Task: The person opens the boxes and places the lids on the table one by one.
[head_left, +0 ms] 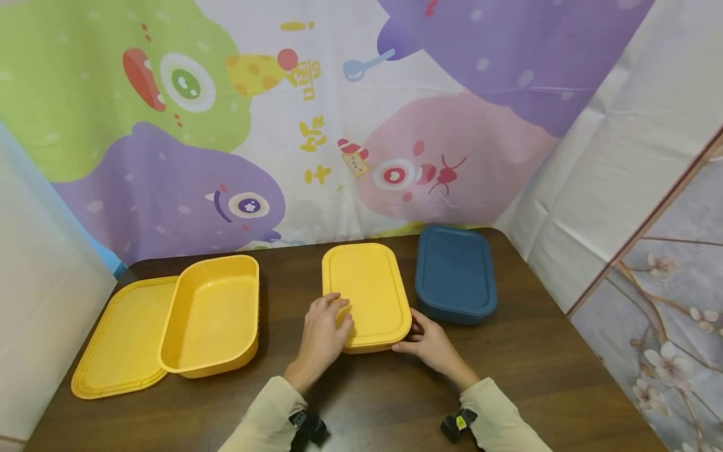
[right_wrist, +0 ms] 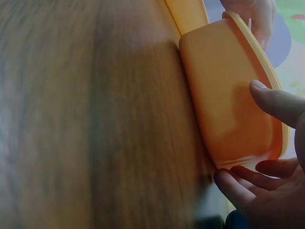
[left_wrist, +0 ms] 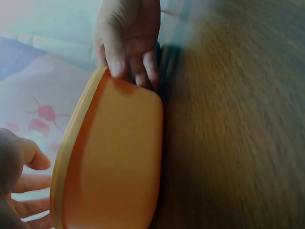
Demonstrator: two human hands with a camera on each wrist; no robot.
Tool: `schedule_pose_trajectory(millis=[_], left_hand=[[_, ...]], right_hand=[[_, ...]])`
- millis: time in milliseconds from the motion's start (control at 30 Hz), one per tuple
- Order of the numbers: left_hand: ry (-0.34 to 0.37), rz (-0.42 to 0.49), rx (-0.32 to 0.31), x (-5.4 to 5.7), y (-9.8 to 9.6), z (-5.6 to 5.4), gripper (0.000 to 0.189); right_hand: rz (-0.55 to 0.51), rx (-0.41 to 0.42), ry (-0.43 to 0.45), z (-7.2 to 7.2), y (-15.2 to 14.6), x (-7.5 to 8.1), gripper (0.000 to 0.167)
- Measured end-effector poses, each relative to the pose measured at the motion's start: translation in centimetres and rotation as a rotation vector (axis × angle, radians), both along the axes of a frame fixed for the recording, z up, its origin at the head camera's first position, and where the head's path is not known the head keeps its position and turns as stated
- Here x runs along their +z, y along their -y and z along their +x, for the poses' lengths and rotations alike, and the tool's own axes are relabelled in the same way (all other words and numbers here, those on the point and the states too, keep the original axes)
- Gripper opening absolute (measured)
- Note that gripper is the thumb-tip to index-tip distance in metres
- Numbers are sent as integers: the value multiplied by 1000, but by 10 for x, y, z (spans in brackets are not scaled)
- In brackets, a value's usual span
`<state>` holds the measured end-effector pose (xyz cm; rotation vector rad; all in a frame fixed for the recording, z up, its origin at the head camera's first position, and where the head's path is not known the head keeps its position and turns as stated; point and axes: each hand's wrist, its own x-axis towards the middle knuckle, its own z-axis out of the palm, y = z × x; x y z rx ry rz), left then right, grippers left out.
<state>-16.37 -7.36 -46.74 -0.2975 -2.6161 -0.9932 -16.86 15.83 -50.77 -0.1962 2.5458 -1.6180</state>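
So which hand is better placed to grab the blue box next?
Right hand, probably: it's on the blue box side of the closed yellow box; the left hand is on the opposite side.

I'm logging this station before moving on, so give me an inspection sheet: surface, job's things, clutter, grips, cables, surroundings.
Surface: brown table, wood-grained.
Job's things: closed yellow box, lid on top; whether it is sealed can't be told.
Clutter: blue box, lidded, to the right; open yellow box at left, nothing seen inside, overlapping a loose yellow lid in the head view.
Left grip: bare hand, fingers over the closed box's left edge; firm contact unclear.
Right grip: bare hand, thumb and fingers round its near right corner.
Cables: nothing seen.
Surroundings: cartoon-printed cloth behind; floral panel at right.
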Motion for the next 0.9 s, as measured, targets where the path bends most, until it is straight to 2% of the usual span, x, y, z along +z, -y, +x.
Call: schedule_pose_trajectory(millis=[300,600,767,900], left_hand=[[-87,-64,-90,3,-16,7,25],[-16,-100,-229,4,-29,13,27],[-15,-142,-317,1,-34,16,29],[-28,-182,-356,-2,-36,18,29]], right_hand=[[-15,-5,-18,0,0,-1,78],[-36,-25,-9,2,2,-1,78],[-54,-18,-17,3,3,1,75],[-50,-26,-22,4,4,1,74]])
